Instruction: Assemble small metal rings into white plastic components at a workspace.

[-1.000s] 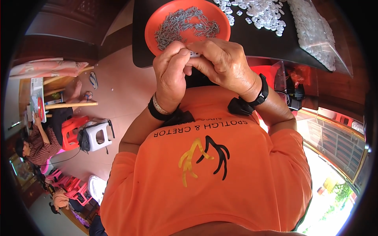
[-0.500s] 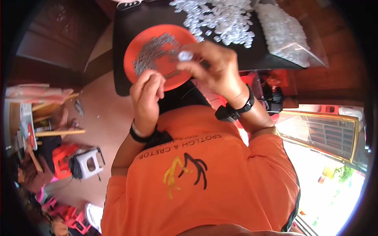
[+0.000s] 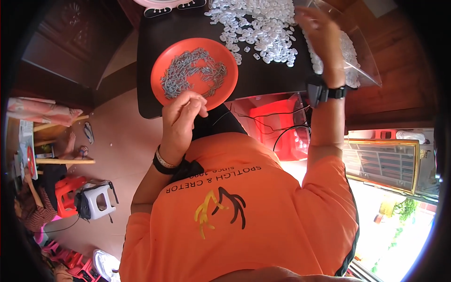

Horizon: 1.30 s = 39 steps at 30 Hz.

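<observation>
My left hand (image 3: pixel 182 122) is closed, its fingers curled and thumb pressed against them, at the near rim of an orange plate (image 3: pixel 231 91). Whatever it may hold is hidden. Many small grey metal screws (image 3: pixel 176 77) lie spread in the plate. My right hand (image 3: pixel 324 42) reaches out over a clear bag of plastic pieces (image 3: pixel 348 54) on the right, its somewhat blurred fingers apart and nothing visible in them. Beside it, a heap of small clear plastic pieces with holes (image 3: pixel 270 35) covers the far part of the black table (image 3: pixel 197 26).
A red bin (image 3: pixel 275 122) with dark cables stands below the table's near edge. At far left are red and white stools (image 3: pixel 101 202) and another person's arm (image 3: pixel 35 192). A pink and black object (image 3: pixel 167 7) sits at the table's far edge.
My right hand has moved from above the plate, where it pinched a clear plastic piece, away to the right over the bag. The left hand stays at the plate's rim.
</observation>
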{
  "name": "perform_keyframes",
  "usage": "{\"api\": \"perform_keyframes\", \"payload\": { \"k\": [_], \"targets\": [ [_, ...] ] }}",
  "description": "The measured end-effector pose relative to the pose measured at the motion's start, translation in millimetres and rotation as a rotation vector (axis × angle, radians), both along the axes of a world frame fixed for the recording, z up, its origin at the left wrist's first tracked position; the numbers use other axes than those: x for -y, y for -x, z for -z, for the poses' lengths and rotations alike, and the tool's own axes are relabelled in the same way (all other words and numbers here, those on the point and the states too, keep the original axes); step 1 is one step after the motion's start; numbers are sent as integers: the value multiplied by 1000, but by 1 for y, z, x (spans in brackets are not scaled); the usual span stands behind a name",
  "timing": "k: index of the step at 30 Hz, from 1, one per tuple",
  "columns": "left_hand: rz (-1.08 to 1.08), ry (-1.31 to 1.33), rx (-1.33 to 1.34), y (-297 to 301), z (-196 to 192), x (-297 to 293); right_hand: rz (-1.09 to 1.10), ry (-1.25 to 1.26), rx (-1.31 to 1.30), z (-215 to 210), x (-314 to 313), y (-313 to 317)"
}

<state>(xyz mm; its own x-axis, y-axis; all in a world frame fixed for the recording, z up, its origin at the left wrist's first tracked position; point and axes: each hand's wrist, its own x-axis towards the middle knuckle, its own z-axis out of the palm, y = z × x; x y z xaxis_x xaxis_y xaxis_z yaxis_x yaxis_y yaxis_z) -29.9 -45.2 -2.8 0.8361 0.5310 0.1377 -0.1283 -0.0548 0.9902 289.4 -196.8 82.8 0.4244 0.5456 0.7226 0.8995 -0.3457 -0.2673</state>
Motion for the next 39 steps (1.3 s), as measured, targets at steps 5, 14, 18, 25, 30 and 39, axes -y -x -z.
{"api": "perform_keyframes", "payload": {
  "k": [5, 14, 18, 25, 30, 39],
  "targets": [
    [45, -14, -2, 4, -1, 2, -228, 534, -103, 45, -57, 4],
    [62, 42, 1, 4, 2, -1, -197, 785, -118, 79, -70, 13],
    [58, 40, 11, 4, 3, -3, -192, 735, 18, 83, -69, 14],
    [30, 45, 36, 3, 2, -4, -438, 254, -215, 49, -59, 92],
    [-6, 49, 71, -6, 3, 3, -555, 15, -130, 46, -52, 170],
    [-51, 60, 142, -2, 7, -1, -552, -50, 6, 63, -55, 198]
  ]
}}
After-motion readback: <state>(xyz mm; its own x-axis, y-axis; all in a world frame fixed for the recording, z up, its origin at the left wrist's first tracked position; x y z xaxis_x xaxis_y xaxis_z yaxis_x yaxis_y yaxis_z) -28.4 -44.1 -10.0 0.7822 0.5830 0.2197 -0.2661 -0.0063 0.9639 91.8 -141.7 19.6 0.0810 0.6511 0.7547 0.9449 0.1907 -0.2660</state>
